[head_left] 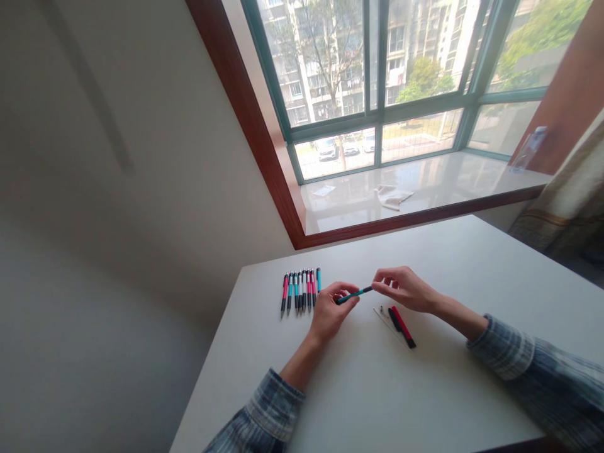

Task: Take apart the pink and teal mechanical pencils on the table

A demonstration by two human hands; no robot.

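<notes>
Left hand (331,309): curled shut, gripping your teal pen (352,296)
Right hand (403,288): pinching the pen's dark end
Pen row (301,290): 9 o'clock from your left hand
Red pen (402,326): 6 o'clock from your right hand

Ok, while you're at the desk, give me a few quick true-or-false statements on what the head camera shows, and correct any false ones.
1. The left hand and right hand both hold the teal pen. True.
2. The row of pens lies right of the right hand. False: it lies left of the left hand.
3. The right hand grips the red piece. False: that piece lies on the table, apart from the hand.
4. Thin sticks lie beside the red piece. True.
5. The row mixes red and teal pens. True.
</notes>
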